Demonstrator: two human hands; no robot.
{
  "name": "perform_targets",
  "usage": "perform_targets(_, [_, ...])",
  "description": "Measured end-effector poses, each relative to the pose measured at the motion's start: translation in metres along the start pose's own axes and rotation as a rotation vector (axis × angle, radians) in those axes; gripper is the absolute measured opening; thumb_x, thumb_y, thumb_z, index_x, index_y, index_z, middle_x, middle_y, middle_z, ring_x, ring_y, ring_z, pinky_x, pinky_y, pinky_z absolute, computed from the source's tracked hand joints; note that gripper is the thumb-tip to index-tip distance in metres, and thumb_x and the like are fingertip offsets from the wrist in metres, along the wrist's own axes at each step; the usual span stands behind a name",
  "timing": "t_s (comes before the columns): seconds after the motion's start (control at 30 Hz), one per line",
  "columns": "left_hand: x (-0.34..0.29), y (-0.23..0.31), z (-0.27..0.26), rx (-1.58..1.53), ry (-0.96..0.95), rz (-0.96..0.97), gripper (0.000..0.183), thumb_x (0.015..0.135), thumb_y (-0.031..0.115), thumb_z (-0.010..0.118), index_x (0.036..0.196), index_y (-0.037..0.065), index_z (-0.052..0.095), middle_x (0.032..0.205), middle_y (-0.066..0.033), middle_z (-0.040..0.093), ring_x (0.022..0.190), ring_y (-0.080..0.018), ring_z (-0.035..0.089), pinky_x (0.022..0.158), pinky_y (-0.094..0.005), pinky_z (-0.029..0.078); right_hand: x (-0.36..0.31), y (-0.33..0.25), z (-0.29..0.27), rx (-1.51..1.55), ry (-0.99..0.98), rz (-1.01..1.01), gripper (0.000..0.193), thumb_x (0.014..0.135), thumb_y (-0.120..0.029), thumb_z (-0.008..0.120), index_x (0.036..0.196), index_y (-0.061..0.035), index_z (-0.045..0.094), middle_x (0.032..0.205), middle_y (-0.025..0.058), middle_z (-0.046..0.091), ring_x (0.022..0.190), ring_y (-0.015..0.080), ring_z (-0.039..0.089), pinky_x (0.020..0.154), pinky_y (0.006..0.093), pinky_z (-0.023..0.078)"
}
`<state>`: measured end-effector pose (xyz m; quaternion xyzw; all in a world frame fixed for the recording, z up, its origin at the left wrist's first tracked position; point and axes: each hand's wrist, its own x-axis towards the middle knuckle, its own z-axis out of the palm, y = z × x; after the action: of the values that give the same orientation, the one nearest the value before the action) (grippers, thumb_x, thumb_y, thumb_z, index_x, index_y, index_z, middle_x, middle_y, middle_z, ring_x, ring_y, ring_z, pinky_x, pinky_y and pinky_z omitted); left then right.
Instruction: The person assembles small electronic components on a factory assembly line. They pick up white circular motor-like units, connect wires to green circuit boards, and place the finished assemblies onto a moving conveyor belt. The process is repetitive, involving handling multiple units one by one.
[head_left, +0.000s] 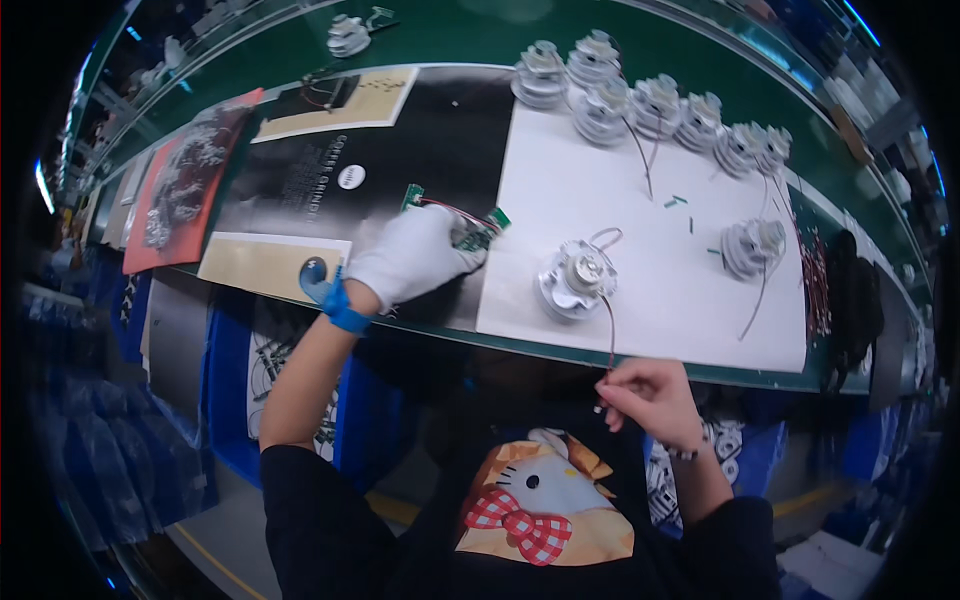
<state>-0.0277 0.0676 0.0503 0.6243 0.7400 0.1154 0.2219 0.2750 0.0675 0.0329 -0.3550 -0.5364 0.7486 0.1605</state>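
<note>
My left hand [415, 258], in a white glove with a blue wrist strap, is closed on a green circuit board [474, 236] over the dark printed sheet. Thin red and black wires run between that board and small green pieces beside it. Bare, my right hand [648, 398] pinches the end of a thin cable [611, 335] in front of the table edge. This cable leads up to a white round motor unit [577, 281] standing on the white sheet. Another such unit [752, 248] rests farther right with its wire trailing toward me.
Several white motor units [657, 105] stand in a row along the back of the white sheet [640, 260]. Small green pieces [690, 225] lie on it. To the left is an orange-red bag [200, 180]; at the right, a wire bundle [815, 285]. A blue bin [232, 380] stands below.
</note>
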Motion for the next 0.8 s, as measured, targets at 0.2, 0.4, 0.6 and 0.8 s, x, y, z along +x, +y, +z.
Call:
perform_targets(0.2, [-0.045, 0.021, -0.009, -0.36, 0.084, -0.069, 0.023, 0.08, 0.023, 0.062, 0.084, 0.001, 0.065, 0.063, -0.0102, 0.06, 0.055, -0.0179, 0.057, 0.055, -0.0308, 0.045, 0.009, 0.0, 0.008, 0.325, -0.133, 0.012, 0.009, 0.08, 0.002, 0.062, 0.085, 0.0072, 0.057, 0.072, 0.0092, 0.061, 0.06, 0.0112, 0.062, 0.053, 0.0202, 0.052])
perform_targets(0.4, [-0.108, 0.047, 0.026, -0.915, -0.335, -0.271, 0.023, 0.081, 0.02, 0.065, 0.075, -0.001, 0.059, 0.056, -0.0003, 0.054, 0.048, -0.0049, 0.048, 0.044, -0.0221, 0.038, 0.011, 0.004, 0.034, 0.119, 0.099, -0.318, 0.004, 0.076, 0.006, 0.062, 0.079, 0.0058, 0.059, 0.081, 0.009, 0.06, 0.059, 0.0071, 0.057, 0.051, 0.0168, 0.048])
perform_targets(0.6, [-0.111, 0.058, 0.031, -0.957, -0.361, -0.315, 0.025, 0.079, 0.019, 0.066, 0.067, 0.0, 0.055, 0.056, 0.0003, 0.054, 0.051, -0.0041, 0.047, 0.046, -0.0219, 0.039, 0.014, 0.01, 0.048, -0.326, 0.26, -0.599, 0.008, 0.071, 0.007, 0.065, 0.074, 0.0044, 0.058, 0.077, 0.0081, 0.058, 0.058, 0.0067, 0.053, 0.051, 0.0172, 0.042])
perform_targets(0.8, [-0.104, 0.054, 0.037, -1.063, -0.369, -0.295, 0.024, 0.079, 0.016, 0.067, 0.066, 0.002, 0.052, 0.056, 0.0003, 0.054, 0.045, -0.0027, 0.047, 0.04, -0.0182, 0.036, 0.016, 0.014, 0.043, -0.349, 0.265, -0.713, 0.009, 0.07, 0.008, 0.064, 0.075, 0.004, 0.057, 0.077, 0.009, 0.057, 0.057, 0.0077, 0.052, 0.05, 0.0171, 0.041])
